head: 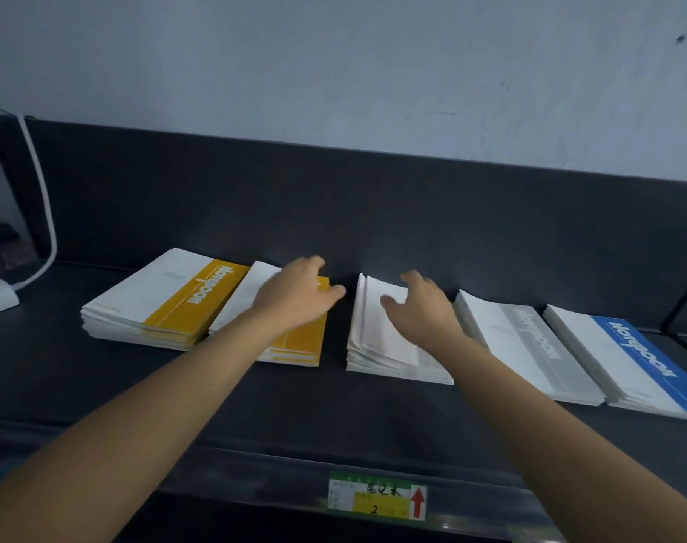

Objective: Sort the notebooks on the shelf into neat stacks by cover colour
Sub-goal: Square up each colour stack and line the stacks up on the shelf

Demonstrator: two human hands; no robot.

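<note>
- Five notebook stacks are sitting in a row on the dark shelf [373,405].
- Far-left yellow stack [165,303] is lying just left of the left hand, edges fairly square.
- Left hand [295,297] is reaching flat, fingers straight and loose, over the second yellow stack [302,342]; gripping nothing, contact unclear.
- Right hand [422,307] is spreading wide over the pale middle stack [385,346], holding nothing; the top covers under it are sitting skewed.
- Grey stack [530,346] and blue stack [643,366] are lying right of that hand.
- Handling guess: the thin paper covers are looking light, floppy and slippery, so I'm favouring pinching a notebook at its long side edge and squaring a whole stack between both palms.
</note>
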